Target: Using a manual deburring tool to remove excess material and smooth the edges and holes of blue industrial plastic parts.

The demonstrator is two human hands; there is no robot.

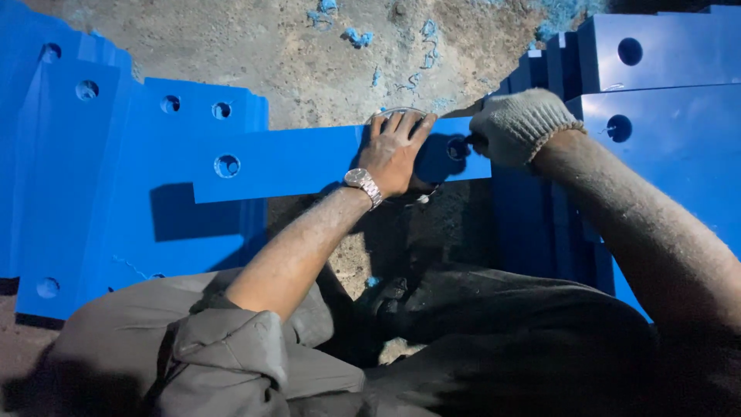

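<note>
Here the bare left hand (394, 150), a metal wristwatch (364, 184) on its wrist, lies flat with fingers spread on a long blue plastic bar (293, 161), pressing it down near its right end. The bar spans the gap between two stacks of blue plates, its left end resting on the left stack (116, 216) and its right end reaching the right stack (664, 123). The gloved right hand (513, 127) is closed in a fist around a small dark tool (469, 141) whose tip sits at a round hole (457, 148) near the bar's right end. Blue shavings (359, 36) lie scattered on the dirt floor (293, 54) beyond the bar.
</note>
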